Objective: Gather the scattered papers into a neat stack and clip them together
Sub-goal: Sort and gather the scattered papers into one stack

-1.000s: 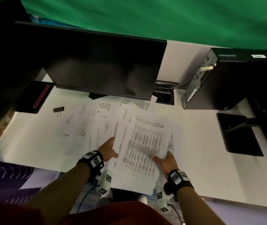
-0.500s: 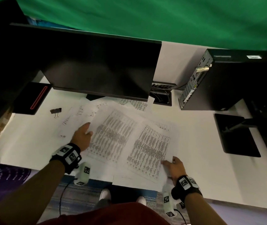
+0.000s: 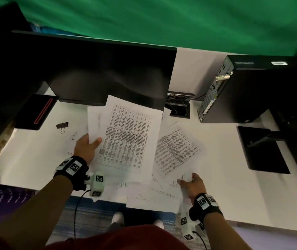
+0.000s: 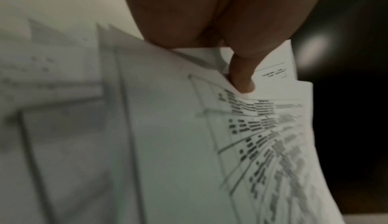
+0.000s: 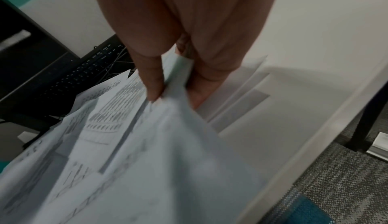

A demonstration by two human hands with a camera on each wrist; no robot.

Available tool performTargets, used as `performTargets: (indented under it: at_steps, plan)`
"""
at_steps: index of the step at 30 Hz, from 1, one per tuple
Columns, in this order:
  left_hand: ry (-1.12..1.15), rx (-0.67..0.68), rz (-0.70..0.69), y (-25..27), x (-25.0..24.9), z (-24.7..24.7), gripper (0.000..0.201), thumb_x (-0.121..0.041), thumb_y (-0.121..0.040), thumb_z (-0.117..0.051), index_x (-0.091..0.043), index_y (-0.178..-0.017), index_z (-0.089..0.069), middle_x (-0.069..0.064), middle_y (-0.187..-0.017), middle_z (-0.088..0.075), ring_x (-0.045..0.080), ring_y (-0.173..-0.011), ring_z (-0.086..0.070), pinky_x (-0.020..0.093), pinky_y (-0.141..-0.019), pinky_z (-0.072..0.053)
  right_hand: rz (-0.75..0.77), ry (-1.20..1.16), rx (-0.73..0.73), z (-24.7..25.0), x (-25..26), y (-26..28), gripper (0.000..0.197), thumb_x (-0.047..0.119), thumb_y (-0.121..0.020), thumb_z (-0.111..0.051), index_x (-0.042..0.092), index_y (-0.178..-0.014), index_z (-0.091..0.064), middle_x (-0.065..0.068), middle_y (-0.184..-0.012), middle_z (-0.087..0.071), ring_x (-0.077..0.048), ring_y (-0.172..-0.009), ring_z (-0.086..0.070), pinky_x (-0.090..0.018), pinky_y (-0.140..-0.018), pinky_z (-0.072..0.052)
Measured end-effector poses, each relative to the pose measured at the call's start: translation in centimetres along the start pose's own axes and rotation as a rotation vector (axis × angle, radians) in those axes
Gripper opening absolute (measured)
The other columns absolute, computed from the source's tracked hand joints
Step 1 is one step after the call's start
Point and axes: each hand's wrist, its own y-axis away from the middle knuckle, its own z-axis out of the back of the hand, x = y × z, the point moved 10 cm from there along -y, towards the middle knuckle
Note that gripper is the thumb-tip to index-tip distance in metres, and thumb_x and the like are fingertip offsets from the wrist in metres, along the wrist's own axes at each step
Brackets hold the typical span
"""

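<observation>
Printed white papers lie spread over the white desk. My left hand pinches a bunch of sheets at its left edge, lifted and tilted toward the monitor; the thumb lies on top of those sheets. My right hand pinches the near corner of other sheets at the desk's front, with thumb above and fingers below those papers. More sheets overhang the front edge. A black binder clip lies to the left, apart from both hands.
A dark monitor stands right behind the papers. A black computer case stands at the right, and a monitor base plate lies in front of it. A black box with a red stripe sits at the left. A cable opening is in the desk.
My left hand swung out to the left, then lifted its sheets up toward the monitor. My right hand slid right along the front edge with its own sheets, so the pile split in two.
</observation>
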Motion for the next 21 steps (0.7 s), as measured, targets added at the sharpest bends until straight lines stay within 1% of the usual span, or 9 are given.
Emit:
performTargets:
  at_steps: [4,8,10,12,14,17,19,20,21]
  plan:
    - [-0.213,0.108,0.047,1.0,2.0,-4.0,0.02,-0.017,-0.099,-0.047,-0.016,-0.115,-0.059,0.004,-0.12,-0.06,0.026,-0.116,-0.055,0.036,-0.101,-0.04,0.043,-0.035,0.077,-1.1,-0.4,-0.6,0.04,0.002,-0.071,-0.068,0.016,-0.108,-0.062,-0.01,-0.1,-0.075,-0.035,-0.092,-0.07,-0.06,-0.082,-0.057]
    - [-0.43,0.171,0.123,2.2,3.5,-6.6,0.045,-0.013,-0.101,-0.042,-0.007,-0.145,-0.038,0.013,-0.149,-0.04,0.031,-0.135,-0.04,0.036,-0.111,-0.031,0.006,-0.148,0.134,-1.9,0.2,0.8,0.04,-0.006,-0.075,-0.061,0.012,-0.111,-0.064,-0.011,-0.104,-0.075,-0.033,-0.093,-0.07,-0.057,-0.081,-0.058]
    - [-0.45,0.184,0.119,2.6,3.8,-7.3,0.041,-0.01,-0.099,-0.045,-0.005,-0.139,-0.045,0.015,-0.139,-0.05,0.032,-0.123,-0.05,0.033,-0.102,-0.037,-0.033,-0.2,0.142,-2.0,0.6,1.7,0.039,0.013,-0.081,-0.07,0.011,-0.12,-0.061,-0.01,-0.123,-0.068,-0.03,-0.103,-0.066,-0.048,-0.083,-0.055]
    - [-0.462,0.213,0.117,3.0,4.4,-8.1,0.035,-0.01,-0.097,-0.049,-0.008,-0.132,-0.052,0.013,-0.128,-0.059,0.028,-0.105,-0.056,0.032,-0.093,-0.042,-0.062,-0.127,0.098,-1.6,0.7,2.0,0.077,0.04,-0.081,-0.076,0.011,-0.144,-0.044,-0.006,-0.145,-0.05,-0.031,-0.129,-0.052,-0.047,-0.101,-0.046]
    - [-0.482,0.232,0.108,3.3,4.8,-8.5,0.034,-0.012,-0.096,-0.052,-0.011,-0.13,-0.053,0.013,-0.125,-0.061,0.026,-0.104,-0.057,0.03,-0.087,-0.042,-0.027,-0.027,0.064,-1.2,1.2,2.1,0.094,0.046,-0.081,-0.076,0.007,-0.152,-0.03,-0.01,-0.155,-0.039,-0.032,-0.14,-0.04,-0.046,-0.113,-0.036]
    - [-0.5,0.206,0.1,3.6,5.0,-8.3,0.033,-0.015,-0.098,-0.048,-0.011,-0.131,-0.052,0.013,-0.124,-0.059,0.029,-0.107,-0.057,0.031,-0.084,-0.044,0.023,0.085,0.035,-1.3,1.8,2.1,0.064,0.023,-0.086,-0.072,-0.001,-0.139,-0.046,-0.016,-0.139,-0.055,-0.037,-0.126,-0.054,-0.047,-0.108,-0.043]
    - [-0.483,0.173,0.083,3.5,4.8,-7.8,0.032,-0.012,-0.099,-0.042,-0.013,-0.13,-0.051,0.011,-0.121,-0.059,0.026,-0.097,-0.057,0.031,-0.08,-0.047,0.059,0.056,0.051,-1.5,2.3,2.4,0.03,0.005,-0.085,-0.063,-0.004,-0.113,-0.059,-0.023,-0.113,-0.069,-0.038,-0.097,-0.067,-0.05,-0.089,-0.056]
    - [-0.476,0.164,0.082,3.4,4.8,-7.6,0.034,-0.01,-0.1,-0.039,-0.014,-0.131,-0.05,0.008,-0.119,-0.059,0.023,-0.094,-0.055,0.031,-0.078,-0.046,0.065,0.02,0.065,-1.6,2.4,2.7,0.019,-0.004,-0.085,-0.058,0.0,-0.103,-0.063,-0.019,-0.1,-0.072,-0.032,-0.085,-0.067,-0.045,-0.077,-0.059]
    - [-0.479,0.163,0.081,3.3,4.6,-7.5,0.035,-0.01,-0.1,-0.037,-0.014,-0.133,-0.049,0.005,-0.117,-0.057,0.02,-0.093,-0.052,0.029,-0.078,-0.043,0.064,-0.031,0.087,-1.7,2.6,3.0,0.024,-0.012,-0.085,-0.053,0.006,-0.095,-0.064,-0.013,-0.09,-0.073,-0.027,-0.077,-0.065,-0.039,-0.07,-0.059]
